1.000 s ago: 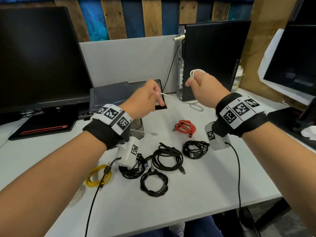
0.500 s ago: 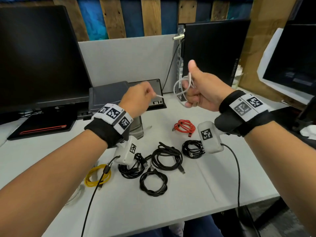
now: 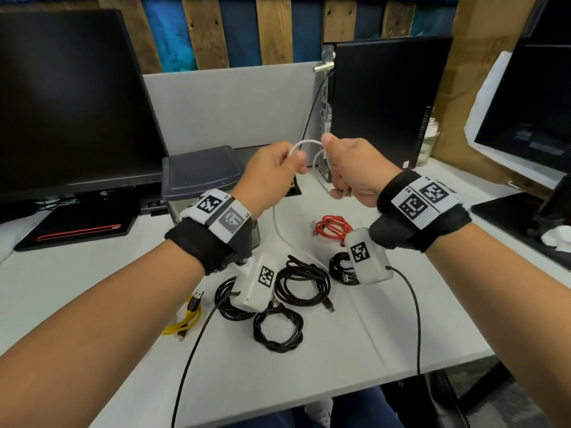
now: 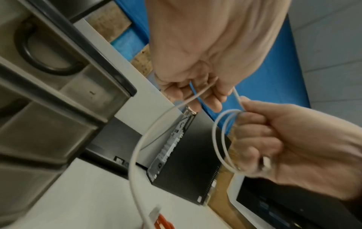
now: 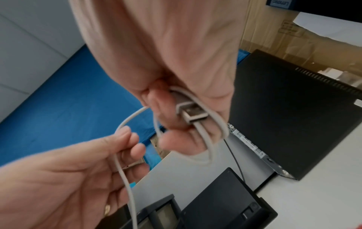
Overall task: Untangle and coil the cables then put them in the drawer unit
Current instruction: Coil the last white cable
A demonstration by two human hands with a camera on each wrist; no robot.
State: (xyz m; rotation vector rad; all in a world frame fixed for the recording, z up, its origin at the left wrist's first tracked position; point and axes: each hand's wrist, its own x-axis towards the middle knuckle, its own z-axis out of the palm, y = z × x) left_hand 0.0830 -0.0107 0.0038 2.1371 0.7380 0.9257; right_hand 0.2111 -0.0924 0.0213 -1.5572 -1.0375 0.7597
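A thin white cable (image 3: 306, 144) arcs between both hands above the desk. My right hand (image 3: 346, 171) grips a small coil of it (image 4: 223, 142), with the USB plug (image 5: 192, 112) tucked between the fingers. My left hand (image 3: 278, 168) pinches the loose run (image 5: 125, 172), which hangs to the desk (image 3: 278, 223). The grey drawer unit (image 3: 200, 174) stands just behind the left wrist, its drawers (image 4: 49, 96) showing in the left wrist view. Several black coils (image 3: 301, 285), a red coil (image 3: 333, 227) and a yellow cable (image 3: 185, 322) lie on the desk below.
A large monitor (image 3: 71, 112) stands at the left and a black computer tower (image 3: 383, 100) behind the hands. Another monitor (image 3: 531, 118) sits at the right. The white desk (image 3: 417, 329) ends near my lap. Black leads from the wrist cameras (image 3: 415, 310) trail over its front edge.
The right hand turned over and dropped slightly, holding a fuller coil. The left hand came in close beside it, drawing a fresh arc of white cable up from the desk.
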